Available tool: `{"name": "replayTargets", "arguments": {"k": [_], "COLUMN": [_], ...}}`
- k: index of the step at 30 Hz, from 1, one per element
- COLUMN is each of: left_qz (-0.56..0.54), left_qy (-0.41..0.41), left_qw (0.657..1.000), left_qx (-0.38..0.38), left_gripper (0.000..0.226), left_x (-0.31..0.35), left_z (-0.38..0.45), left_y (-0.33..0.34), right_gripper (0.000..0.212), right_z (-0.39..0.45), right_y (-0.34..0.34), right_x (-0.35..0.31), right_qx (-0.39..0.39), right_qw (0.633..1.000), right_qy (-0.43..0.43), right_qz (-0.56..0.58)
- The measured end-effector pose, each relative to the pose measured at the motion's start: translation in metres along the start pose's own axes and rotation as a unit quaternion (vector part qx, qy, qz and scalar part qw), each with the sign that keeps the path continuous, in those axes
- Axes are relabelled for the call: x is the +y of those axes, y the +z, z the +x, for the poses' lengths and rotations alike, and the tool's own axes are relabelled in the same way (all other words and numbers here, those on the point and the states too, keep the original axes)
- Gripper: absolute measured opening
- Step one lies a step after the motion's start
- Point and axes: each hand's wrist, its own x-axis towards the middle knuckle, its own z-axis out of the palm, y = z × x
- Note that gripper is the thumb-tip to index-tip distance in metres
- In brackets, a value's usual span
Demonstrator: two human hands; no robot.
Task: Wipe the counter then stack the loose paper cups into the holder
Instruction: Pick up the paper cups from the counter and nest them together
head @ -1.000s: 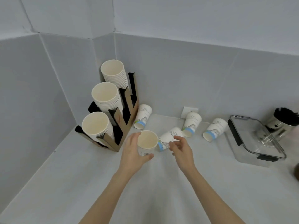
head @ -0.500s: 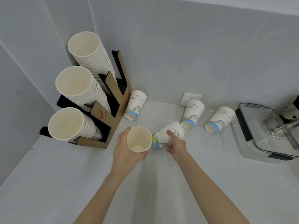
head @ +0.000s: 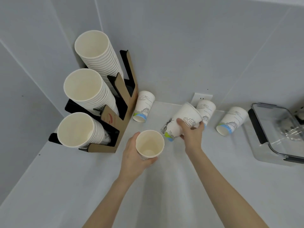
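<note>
— Cups first: what does each grip hold?
— Left hand (head: 134,155) wraps an upright cup (head: 150,144), mouth up, plain cream inside. Right hand (head: 192,135) clamps a printed cup (head: 182,122), tilted, mouth down-left.
— Where?
— Above the table (head: 82,186), just right of the holder (head: 115,127), which carries three stacks.

- The clear container (head: 278,134) is cut off by the right edge.
- What lies inside the container is blurred.
- The outlet (head: 202,97), behind the container's left, is partly hidden by a cup (head: 205,111).
- Print on that cup is too small to read.
</note>
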Motion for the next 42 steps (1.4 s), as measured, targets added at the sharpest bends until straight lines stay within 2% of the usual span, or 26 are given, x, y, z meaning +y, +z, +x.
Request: {"name": "replayTargets", "arguments": {"k": [4, 7, 9, 13, 16, 18, 19, 22, 24, 30, 35, 37, 42], "left_qz": [-0.006, -0.017, -0.031, -0.072, -0.095, -0.098, -0.099, -0.088, -0.084, -0.075, -0.064, -0.070, -0.062], "left_qy": [-0.003, -0.006, -0.015, -0.024, -0.037, -0.037, -0.036, -0.037, -0.026, -0.016, -0.036, -0.035, -0.037], "left_qw": [1.000, 1.000, 0.999, 0.997, 0.995, 0.994, 0.994, 0.995, 0.996, 0.996, 0.996, 0.995, 0.996], "left_qx": [0.005, 0.001, -0.006, 0.002, 0.016, 0.017, 0.016, 0.022, 0.034, 0.044, 0.058, 0.059, 0.052], "left_gripper": [0.091, 0.090, 0.087, 0.081, 0.084, 0.085, 0.086, 0.087, 0.085, 0.081, 0.102, 0.100, 0.094], "left_x": [0.004, 0.004, 0.005, 0.011, 0.010, 0.010, 0.010, 0.013, 0.013, 0.019, 0.010, 0.004, -0.006], "left_z": [-0.002, -0.002, -0.002, -0.002, -0.001, 0.000, 0.001, 0.008, 0.015, 0.046, 0.072, 0.079, 0.087], "left_y": [-0.001, -0.002, -0.003, -0.005, -0.004, -0.004, -0.004, -0.006, -0.007, -0.014, -0.017, -0.017, -0.013], "right_gripper": [0.100, 0.098, 0.098, 0.098, 0.094, 0.096, 0.089, 0.040, 0.031, 0.030, 0.059, 0.071, 0.081], "right_z": [-0.028, -0.049, -0.062, -0.079, -0.082, -0.082, -0.078, -0.060, -0.040, 0.021, 0.064, 0.079, 0.101], "right_y": [0.001, 0.005, 0.008, 0.004, -0.008, -0.015, -0.016, -0.003, 0.009, 0.057, 0.104, 0.122, 0.145], "right_x": [-0.053, -0.064, -0.051, -0.015, 0.009, 0.016, 0.015, -0.004, -0.015, -0.015, 0.006, 0.019, 0.051], "right_qx": [-0.073, -0.163, -0.218, -0.277, -0.315, -0.329, -0.328, -0.296, -0.247, -0.208, -0.206, -0.204, -0.197], "right_qw": [0.986, 0.970, 0.953, 0.893, 0.826, 0.804, 0.813, 0.880, 0.908, 0.920, 0.923, 0.924, 0.933], "right_qy": [-0.148, -0.175, -0.188, -0.218, -0.236, -0.233, -0.212, -0.121, -0.109, -0.077, 0.029, 0.075, 0.144], "right_qz": [-0.033, -0.034, -0.096, -0.278, -0.404, -0.438, -0.432, -0.351, -0.320, -0.325, -0.324, -0.315, -0.265]}}
